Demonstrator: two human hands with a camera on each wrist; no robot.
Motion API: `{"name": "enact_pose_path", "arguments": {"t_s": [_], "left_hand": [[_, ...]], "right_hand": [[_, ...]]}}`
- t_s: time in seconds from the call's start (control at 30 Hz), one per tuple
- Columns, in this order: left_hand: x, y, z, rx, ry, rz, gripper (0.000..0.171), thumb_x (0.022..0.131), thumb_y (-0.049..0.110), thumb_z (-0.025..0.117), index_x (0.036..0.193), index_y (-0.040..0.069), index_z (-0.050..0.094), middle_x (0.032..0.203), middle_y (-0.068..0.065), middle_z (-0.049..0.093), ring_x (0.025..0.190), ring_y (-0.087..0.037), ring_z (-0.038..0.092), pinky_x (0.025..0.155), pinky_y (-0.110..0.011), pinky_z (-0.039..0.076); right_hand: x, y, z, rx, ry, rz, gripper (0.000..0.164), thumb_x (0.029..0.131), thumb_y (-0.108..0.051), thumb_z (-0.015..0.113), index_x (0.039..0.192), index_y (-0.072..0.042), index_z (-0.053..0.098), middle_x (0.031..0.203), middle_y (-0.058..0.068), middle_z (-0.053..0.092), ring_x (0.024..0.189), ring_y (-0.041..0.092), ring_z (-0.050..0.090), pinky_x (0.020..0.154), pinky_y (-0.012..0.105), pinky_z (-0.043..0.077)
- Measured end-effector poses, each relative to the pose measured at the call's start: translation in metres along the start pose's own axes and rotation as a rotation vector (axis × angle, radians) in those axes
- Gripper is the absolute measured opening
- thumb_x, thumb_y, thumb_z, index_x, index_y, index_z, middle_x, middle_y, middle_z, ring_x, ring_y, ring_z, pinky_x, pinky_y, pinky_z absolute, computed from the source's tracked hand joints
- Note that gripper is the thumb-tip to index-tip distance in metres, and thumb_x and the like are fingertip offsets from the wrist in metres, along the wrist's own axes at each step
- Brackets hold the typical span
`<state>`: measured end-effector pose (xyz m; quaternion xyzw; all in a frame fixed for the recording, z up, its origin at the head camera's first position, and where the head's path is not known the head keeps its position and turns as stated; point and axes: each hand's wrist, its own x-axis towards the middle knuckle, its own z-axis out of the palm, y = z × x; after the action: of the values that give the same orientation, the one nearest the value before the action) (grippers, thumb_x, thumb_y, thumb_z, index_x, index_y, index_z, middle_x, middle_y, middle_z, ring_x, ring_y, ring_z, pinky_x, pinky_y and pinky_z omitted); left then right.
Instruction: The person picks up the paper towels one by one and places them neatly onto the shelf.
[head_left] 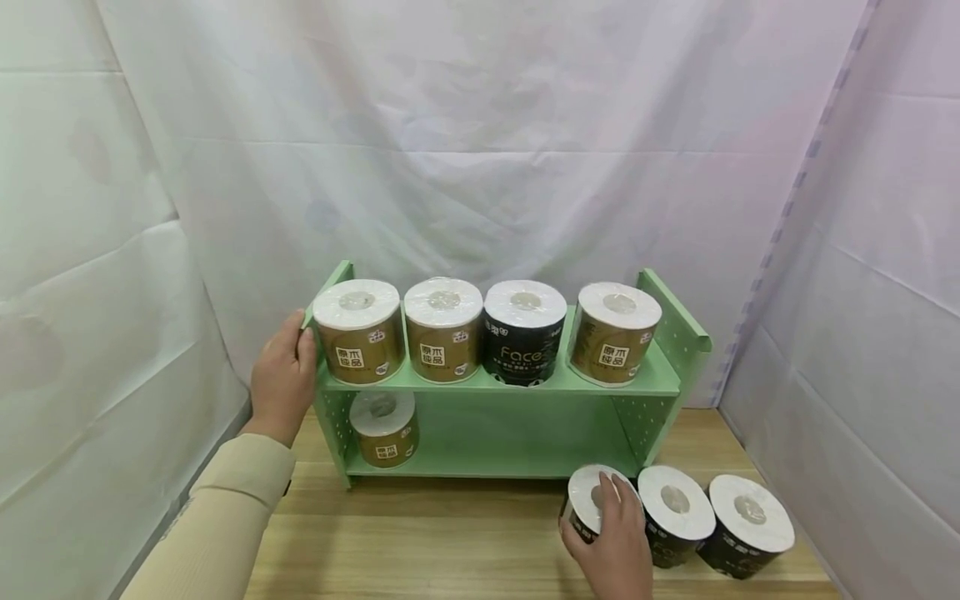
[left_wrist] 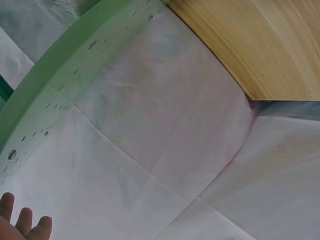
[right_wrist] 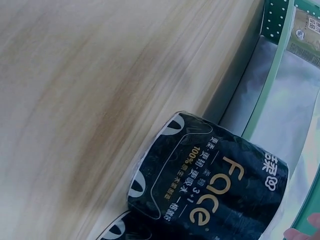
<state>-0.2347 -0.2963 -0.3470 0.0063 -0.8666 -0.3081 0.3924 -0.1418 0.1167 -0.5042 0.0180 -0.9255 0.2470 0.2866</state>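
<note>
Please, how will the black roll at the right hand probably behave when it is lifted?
The black roll is likely light for its size, appearing to be paper around a core. Its glossy wrapper may feel slightly slippery. Being upright, it probably will not roll unless tipped.

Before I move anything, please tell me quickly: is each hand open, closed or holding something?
Left hand: at the green shelf's left side panel; gripping or open, cannot be told.
Right hand: open, over the leftmost black roll.
</note>
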Motion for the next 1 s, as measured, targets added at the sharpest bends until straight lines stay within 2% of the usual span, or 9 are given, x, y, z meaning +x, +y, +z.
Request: {"name": "enact_pose_path", "arguments": {"t_s": [0.13,0.3,0.53,0.67,0.9,1.0], "left_hand": [[0.0,0.001,0.0,-0.005,-0.004,-0.009,0.037,0.102,0.022,0.041,0.133,0.005,0.052,0.119,-0.026,0.06,0.102,-0.047,0.054,0.088,-0.062,0.041],[0.0,0.002,-0.001,-0.006,-0.003,-0.026,0.038,0.102,0.022,0.04,0.134,0.005,0.052,0.118,-0.027,0.06,0.102,-0.047,0.053,0.088,-0.062,0.041],[0.001,0.001,-0.001,-0.014,0.0,-0.018,0.039,0.102,0.021,0.041,0.135,0.003,0.051,0.124,-0.027,0.058,0.109,-0.047,0.053,0.092,-0.061,0.04],[0.001,0.0,0.0,-0.014,0.004,-0.01,0.038,0.102,0.021,0.04,0.134,0.003,0.051,0.121,-0.027,0.059,0.106,-0.047,0.054,0.09,-0.061,0.041],[0.001,0.001,0.001,0.002,0.013,0.012,0.033,0.102,0.022,0.039,0.126,0.004,0.052,0.101,-0.027,0.059,0.087,-0.046,0.051,0.077,-0.062,0.04],[0.001,0.002,0.001,0.001,0.012,0.014,0.033,0.102,0.022,0.038,0.127,0.004,0.052,0.101,-0.027,0.06,0.087,-0.046,0.051,0.076,-0.062,0.04]], "right_hand": [[-0.001,0.001,-0.003,0.003,-0.04,0.069,0.08,0.066,-0.026,0.086,0.132,0.002,0.049,0.129,0.026,0.047,0.117,0.046,0.046,0.076,0.062,0.048],[-0.002,0.004,-0.003,0.007,-0.037,0.106,0.082,0.066,-0.027,0.086,0.133,0.003,0.049,0.129,0.027,0.046,0.116,0.047,0.045,0.076,0.063,0.047],[-0.006,0.009,-0.002,0.04,-0.045,0.161,0.084,0.066,-0.024,0.086,0.133,0.006,0.044,0.13,0.031,0.044,0.119,0.049,0.041,0.085,0.065,0.043],[-0.009,0.012,-0.002,0.087,-0.043,0.191,0.083,0.067,-0.021,0.085,0.132,0.009,0.042,0.129,0.032,0.043,0.12,0.05,0.039,0.091,0.065,0.04],[-0.012,0.013,-0.005,0.116,-0.114,0.333,0.088,0.072,-0.026,0.082,0.137,0.01,0.034,0.134,0.034,0.035,0.125,0.053,0.031,0.099,0.067,0.031],[-0.013,0.014,-0.006,0.121,-0.108,0.37,0.088,0.073,-0.026,0.081,0.138,0.01,0.034,0.135,0.034,0.033,0.125,0.054,0.03,0.099,0.067,0.029]]}}
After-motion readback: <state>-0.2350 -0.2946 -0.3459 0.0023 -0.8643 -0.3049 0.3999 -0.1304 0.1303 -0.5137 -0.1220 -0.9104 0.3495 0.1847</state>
